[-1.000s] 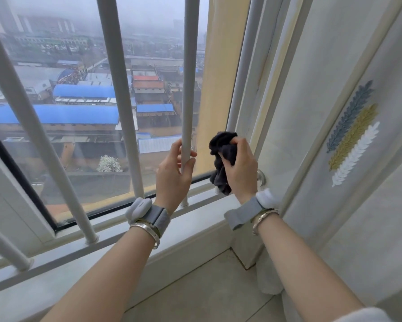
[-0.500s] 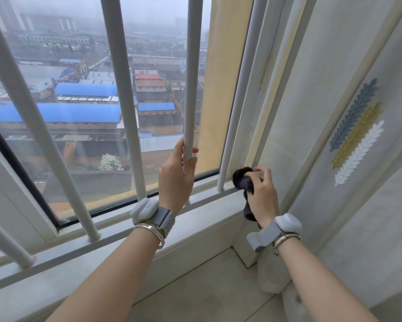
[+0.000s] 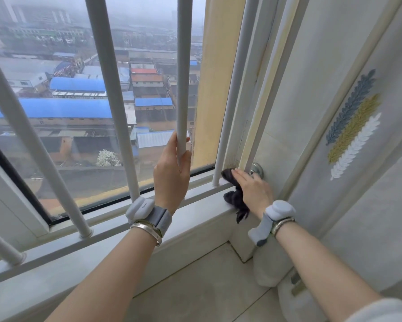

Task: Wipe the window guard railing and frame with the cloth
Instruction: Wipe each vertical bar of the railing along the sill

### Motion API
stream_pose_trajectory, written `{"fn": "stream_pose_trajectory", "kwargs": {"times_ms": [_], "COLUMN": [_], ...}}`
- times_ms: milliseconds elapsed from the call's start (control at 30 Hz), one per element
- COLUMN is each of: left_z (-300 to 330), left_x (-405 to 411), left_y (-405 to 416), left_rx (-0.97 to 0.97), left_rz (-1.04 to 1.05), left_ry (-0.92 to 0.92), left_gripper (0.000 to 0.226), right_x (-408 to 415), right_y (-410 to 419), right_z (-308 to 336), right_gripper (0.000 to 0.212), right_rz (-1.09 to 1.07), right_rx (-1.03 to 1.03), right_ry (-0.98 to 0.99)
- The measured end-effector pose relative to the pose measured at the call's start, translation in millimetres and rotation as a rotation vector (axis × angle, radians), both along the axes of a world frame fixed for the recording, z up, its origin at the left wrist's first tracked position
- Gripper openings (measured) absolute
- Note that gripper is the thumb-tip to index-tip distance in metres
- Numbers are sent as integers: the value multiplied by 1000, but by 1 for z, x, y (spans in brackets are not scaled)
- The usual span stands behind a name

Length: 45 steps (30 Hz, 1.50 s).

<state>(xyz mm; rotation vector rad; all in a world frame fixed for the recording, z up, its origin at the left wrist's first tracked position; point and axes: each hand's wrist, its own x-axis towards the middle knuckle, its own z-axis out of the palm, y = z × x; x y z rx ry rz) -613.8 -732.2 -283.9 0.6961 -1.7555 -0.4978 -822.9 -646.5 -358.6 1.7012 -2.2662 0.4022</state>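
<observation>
Cloth (image 3: 236,196) now pressed flat on sill corner by right hand (image 3: 253,191); left hand (image 3: 172,175) still grips bar (image 3: 183,89).

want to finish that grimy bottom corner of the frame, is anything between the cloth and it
Nothing visible. The right hand presses the dark cloth flat on the sill, its top edge already at the stained foot of the frame, just right of the last bar.
</observation>
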Motion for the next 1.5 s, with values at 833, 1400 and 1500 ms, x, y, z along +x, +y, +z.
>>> {"fn": "stream_pose_trajectory", "kwargs": {"times_ms": [833,1400,1500], "left_z": [120,241,240], "left_x": [-85,-107,-108], "left_y": [11,-16,-15], "left_rx": [-42,-114,-125], "left_rz": [-144,-151,-135], "left_ry": [196,103,105], "left_gripper": [42,51,50], "right_x": [-5,-29,-31], "right_y": [30,-21,-37], "right_z": [138,409,434], "right_gripper": [23,26,30], "right_rz": [51,167,97], "right_rx": [-614,-919,-868], "right_ry": [-419,341,339]}}
